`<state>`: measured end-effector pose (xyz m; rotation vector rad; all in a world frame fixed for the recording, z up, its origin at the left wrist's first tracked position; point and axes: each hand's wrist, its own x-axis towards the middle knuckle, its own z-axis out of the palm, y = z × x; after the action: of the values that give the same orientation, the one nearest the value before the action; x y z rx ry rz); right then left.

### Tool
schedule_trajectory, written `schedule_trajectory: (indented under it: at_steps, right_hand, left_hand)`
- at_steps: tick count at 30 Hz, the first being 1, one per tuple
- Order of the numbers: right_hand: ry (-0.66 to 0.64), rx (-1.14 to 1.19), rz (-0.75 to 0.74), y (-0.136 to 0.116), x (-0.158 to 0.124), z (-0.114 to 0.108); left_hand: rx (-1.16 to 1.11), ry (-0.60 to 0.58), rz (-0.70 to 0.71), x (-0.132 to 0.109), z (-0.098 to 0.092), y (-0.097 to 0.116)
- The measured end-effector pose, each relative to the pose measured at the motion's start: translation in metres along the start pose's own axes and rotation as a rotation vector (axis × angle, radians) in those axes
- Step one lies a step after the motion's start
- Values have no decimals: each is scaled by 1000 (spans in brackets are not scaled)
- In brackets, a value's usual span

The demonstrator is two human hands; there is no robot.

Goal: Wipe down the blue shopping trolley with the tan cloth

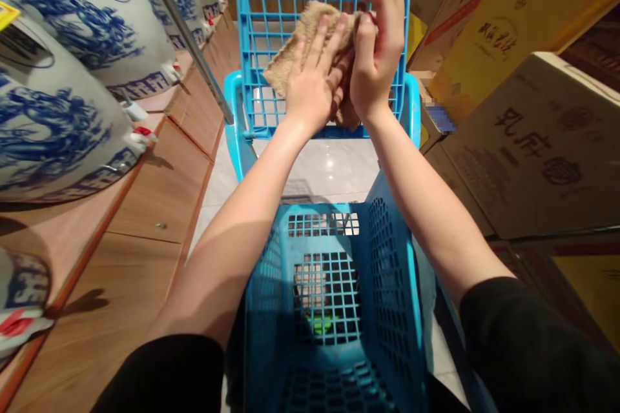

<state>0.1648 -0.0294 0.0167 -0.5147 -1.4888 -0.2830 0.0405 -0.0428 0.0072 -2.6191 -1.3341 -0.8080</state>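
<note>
1. Tan cloth [285,64], head view: it lies against the blue grid panel [243,19], between its left and right edges and reaching down near the bottom edge.
2. Left hand [314,87]: laid flat over the cloth with fingers stretched out, pressing on it rather than clutching it.
3. Right hand [375,58]: at the cloth's right side, fingers bent, thumb raised; whether it grasps the cloth I cannot tell.
4. Below both hands sits a blue basket [329,244] with mesh walls.
5. At left, blue-and-white jars [92,19] stand on a wooden counter [157,197], their taps near its front edge.
6. At right, a yellow bag [527,19] stands behind a carton [537,135] printed with dark characters.
</note>
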Motion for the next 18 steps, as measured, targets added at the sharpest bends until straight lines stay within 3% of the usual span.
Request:
schedule_trajectory:
  at_steps: [3,6,14,18]
  right_hand:
    - [-142,-126,20,-12,-7,-6]
    - [-304,-252,125,-24,-23,-15]
    - [-511,-106,193,-55,-73,-22]
    - [-539,-146,287,-70,-87,-27]
  left_hand:
    - [-111,16,72,2,14,3]
    - [-149,-56,103,-14,12,-4]
    - [-237,-314,284,-116,-12,-27]
    - [-152,-590,272,-147,-21,-18]
